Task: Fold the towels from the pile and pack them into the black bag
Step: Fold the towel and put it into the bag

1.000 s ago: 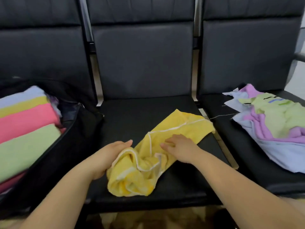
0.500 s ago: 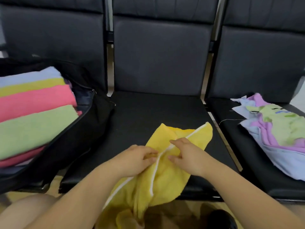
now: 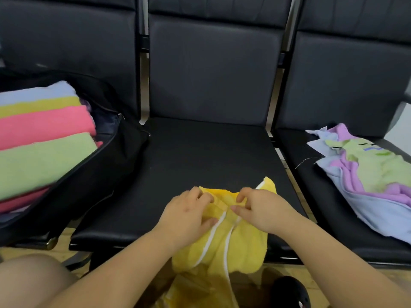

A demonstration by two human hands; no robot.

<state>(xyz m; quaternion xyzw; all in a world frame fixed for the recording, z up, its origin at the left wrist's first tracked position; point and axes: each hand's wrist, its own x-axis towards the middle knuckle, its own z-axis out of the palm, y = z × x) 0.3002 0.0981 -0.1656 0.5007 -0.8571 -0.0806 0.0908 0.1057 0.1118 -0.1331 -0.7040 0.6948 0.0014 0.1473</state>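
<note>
A person sits facing a row of three black padded seats, and the middle seat (image 3: 200,156) serves as the working surface. A yellow towel (image 3: 242,238) with white edging lies bunched at the front edge of the middle seat, and much of it hangs off that edge toward the floor. The left hand (image 3: 189,213) and the right hand (image 3: 259,207) sit side by side on the upper part of the towel, each pinching the cloth with curled fingers, so both are holding the towel.

An open black bag (image 3: 106,165) rests on the seat left of the middle seat. It holds folded towels (image 3: 42,138) stacked in blue, yellow, pink and green bands, and they fill most of its opening. On the seat to the right of the middle seat lies the pile (image 3: 367,174) of unfolded towels in pale blue, purple and light green.

The main risk appears to be the hanging part. Its weight could drag the towel off the middle seat if either hand loosens, and the trailing cloth could touch the floor. The bunched cloth could also fold unevenly unless it is first spread flat on the middle seat. The bag looks nearly full, so fitting more in may push the stack out of order.

A dark rounded object (image 3: 291,292), possibly a shoe, sits on the floor below the middle seat. Nothing lies between the towel and the bag.
</note>
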